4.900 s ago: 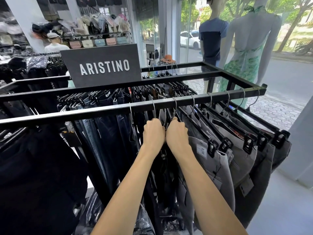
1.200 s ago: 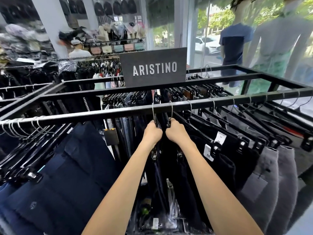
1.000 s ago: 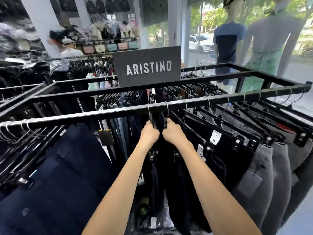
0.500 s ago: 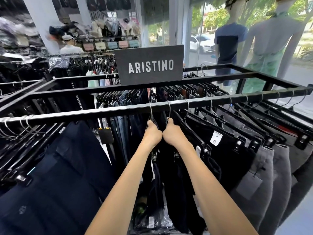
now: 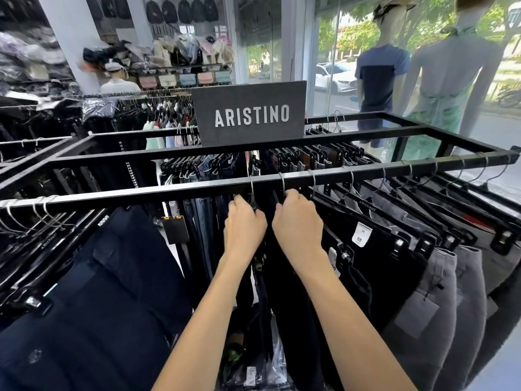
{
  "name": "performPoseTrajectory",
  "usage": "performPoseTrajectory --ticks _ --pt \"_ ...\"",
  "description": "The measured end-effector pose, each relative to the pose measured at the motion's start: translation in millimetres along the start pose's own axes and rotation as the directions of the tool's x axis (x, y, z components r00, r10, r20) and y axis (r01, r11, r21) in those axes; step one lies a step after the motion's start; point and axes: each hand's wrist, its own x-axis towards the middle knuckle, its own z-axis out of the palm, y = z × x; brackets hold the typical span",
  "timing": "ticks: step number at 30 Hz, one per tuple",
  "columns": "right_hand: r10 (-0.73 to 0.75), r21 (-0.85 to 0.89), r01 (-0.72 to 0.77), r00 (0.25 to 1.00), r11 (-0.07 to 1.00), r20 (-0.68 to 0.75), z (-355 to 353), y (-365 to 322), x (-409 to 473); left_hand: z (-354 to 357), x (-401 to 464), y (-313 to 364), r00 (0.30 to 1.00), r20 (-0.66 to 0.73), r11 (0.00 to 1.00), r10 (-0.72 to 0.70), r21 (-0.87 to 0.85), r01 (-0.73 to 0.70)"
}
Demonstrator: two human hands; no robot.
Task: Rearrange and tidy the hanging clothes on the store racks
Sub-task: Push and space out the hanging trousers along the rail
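Both hands are raised to the front rail (image 5: pixel 169 193) of a black clothes rack, just under the bar. The left hand (image 5: pixel 244 224) is seen from the back, its fingers curled forward and down around the neck of a hanger (image 5: pixel 253 190) whose wire hook is looped over the rail; the fingertips themselves are hidden behind the hand. The right hand (image 5: pixel 298 222) is held just beside it, likewise curled, with its fingers closed about the next hanger (image 5: pixel 282 187), the hook of which is also hung on the rail. A narrow gap is left between the two hands.

Below the hands, dark trousers (image 5: pixel 284 306) are hung from these hangers, straight down. To the right, a fanned row of black and grey trousers (image 5: pixel 431 280) is clipped to black hangers along the same rail, white size tags being shown on two of them. To the left, navy trousers (image 5: pixel 107 292) are hung in a tight group, their hooks bunched at the rail's left end. A dark sign (image 5: pixel 249 114) lettered ARISTINO is stood on the middle bar of the rack. Two mannequins (image 5: pixel 380 71) are placed by the window behind.
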Motion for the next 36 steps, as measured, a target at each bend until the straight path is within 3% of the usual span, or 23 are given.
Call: performPoseTrajectory --ticks 2,8,10,14,17,21,24,28,31,33,36 --pt "-0.099 -0.031 0.095 0.985 0.995 -0.142 -10 -21 -10 -16 -3 -8 0.995 -0.087 0.997 0.040 0.073 -0.033" --pt "-0.299 0.190 0.356 0.915 0.915 -0.272 16 -79 -15 -74 9 -63 0.961 -0.264 0.979 0.083 0.201 -0.030" --pt "-0.378 0.219 0.439 0.886 0.871 -0.270 39 -96 -18 -98 15 -89 0.954 -0.285 0.965 0.089 0.264 -0.011" --pt "-0.447 0.276 0.470 0.883 0.839 -0.144 85 -126 -28 -141 23 -137 0.944 -0.309 0.907 0.114 0.420 0.028" --pt "-0.456 0.396 0.408 0.889 0.823 0.032 105 -158 -48 -176 21 -179 0.935 -0.347 0.864 0.072 0.490 0.116" --pt "-0.369 0.543 0.225 0.913 0.809 0.172 133 -204 -68 -207 12 -230 0.972 -0.233 0.818 0.028 0.565 0.112" --pt "-0.275 0.598 0.059 0.921 0.799 0.276 153 -236 -79 -222 16 -261 0.985 -0.175 0.842 0.013 0.533 0.083" --pt "-0.223 0.603 -0.050 0.902 0.796 0.369 171 -266 -90 -233 24 -279 0.976 -0.210 0.911 0.051 0.410 0.041" --pt "-0.184 0.604 -0.149 0.872 0.783 0.454 178 -286 -94 -246 30 -288 0.975 -0.207 0.911 0.079 0.413 0.014" --pt "-0.167 0.609 -0.197 0.857 0.768 0.487 182 -298 -95 -251 35 -294 0.990 -0.138 0.899 0.019 0.436 0.044" --pt "-0.124 0.612 -0.270 0.843 0.743 0.523 190 -314 -96 -250 40 -301 0.993 0.018 0.935 -0.114 0.340 0.101"
